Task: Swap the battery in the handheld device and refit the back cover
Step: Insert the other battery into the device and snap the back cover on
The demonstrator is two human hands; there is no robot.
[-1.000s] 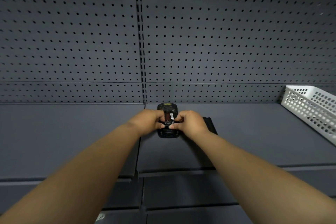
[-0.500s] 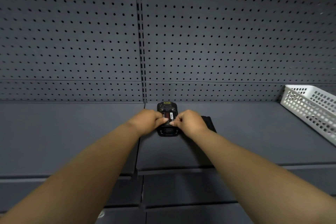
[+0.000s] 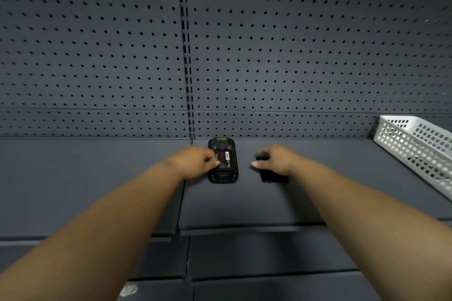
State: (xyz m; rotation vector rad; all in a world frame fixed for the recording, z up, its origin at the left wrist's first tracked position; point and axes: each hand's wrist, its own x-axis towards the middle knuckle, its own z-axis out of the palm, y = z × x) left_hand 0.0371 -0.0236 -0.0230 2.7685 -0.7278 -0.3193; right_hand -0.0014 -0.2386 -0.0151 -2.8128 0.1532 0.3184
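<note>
The black handheld device (image 3: 223, 173) lies face down on the dark grey shelf (image 3: 244, 203), back cover off. A battery (image 3: 224, 159) with a red and white label sits in its open bay. My left hand (image 3: 194, 161) holds the device by its left side, fingertips on the battery's left edge. To the right, my right hand (image 3: 275, 159) is curled over the black back cover (image 3: 272, 176), which lies on the shelf apart from the device. Its fingers pinch the cover's far end; the hand is blurred and hides most of the cover.
A white perforated plastic basket (image 3: 415, 146) stands at the right end of the shelf. A grey pegboard wall (image 3: 269, 56) rises directly behind the device. A lower shelf (image 3: 269, 254) runs below the front edge.
My right hand has left the battery and moved right onto the back cover. My left hand stays at the device's left side. The battery now shows uncovered in its bay.
</note>
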